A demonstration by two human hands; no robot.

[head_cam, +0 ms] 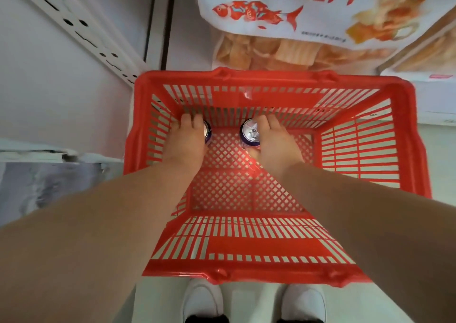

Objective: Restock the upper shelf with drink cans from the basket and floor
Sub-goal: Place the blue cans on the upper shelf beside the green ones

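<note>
A red plastic basket (pixel 407 135) stands on the floor in front of my feet. Two purple drink cans stand upright at its far end. My left hand (pixel 186 140) reaches down and wraps round the left can (pixel 206 130), most of which is hidden by my fingers. My right hand (pixel 274 140) curls round the right can (pixel 249 132), whose silver top with its pull tab shows clearly. Both arms stretch down into the basket.
A large white snack bag (pixel 296 9) with a red fish print hangs just beyond the basket, with boxes (pixel 434 95) at the right. A white shelf upright (pixel 81 31) runs along the left. My white shoes (pixel 202 300) touch the basket's near rim.
</note>
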